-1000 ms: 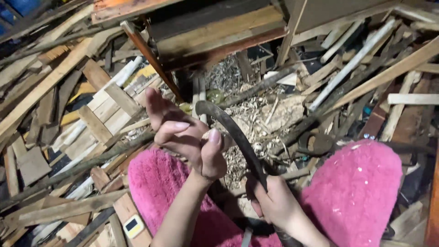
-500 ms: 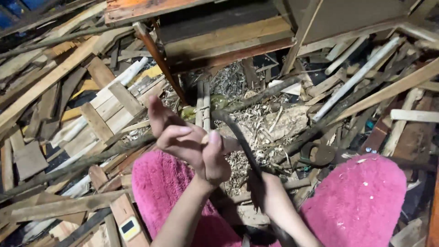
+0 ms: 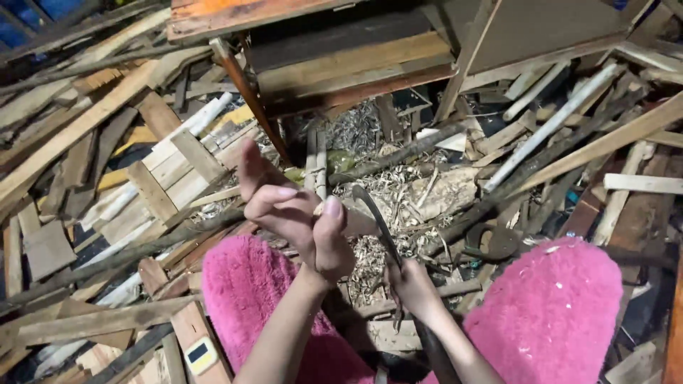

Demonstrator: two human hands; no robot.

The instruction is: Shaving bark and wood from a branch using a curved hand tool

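- Left hand (image 3: 295, 213) is raised over the left knee, palm turned toward the camera, fingers loosely curled and thumb up; a pale sliver shows beside the thumb, but whether the hand pinches it I cannot tell.
- Right hand (image 3: 413, 284) is closed around the lower part of a curved dark blade (image 3: 377, 224), a sickle-like tool whose tip arcs up and left toward the left thumb.
- Blade stands between the two hands, over a heap of wood shavings (image 3: 398, 192) on the ground.
- Versus half a second ago: the left hand keeps almost the same pose and place; the right hand sits a little higher on the blade, and more of its forearm shows.
- Versus one second ago: the view has tipped downward; the pink fleece knees (image 3: 548, 313) fill more of the lower edge, and the right knee is shifted further right.
- Blade tip and left thumb remain close, as in both earlier frames; contact cannot be judged.
- Surroundings: scrap wooden planks (image 3: 92, 121) piled at left, a white pipe (image 3: 551, 128) lying diagonally at upper right, a reddish rod (image 3: 249, 92) leaning under a wooden bench top (image 3: 235, 14).
- Small yellow-and-white gadget (image 3: 201, 354) lies on a board beside the left knee.
- Containers: a dark round ring or rim (image 3: 491, 242) lies near the right knee; contents cannot be made out.
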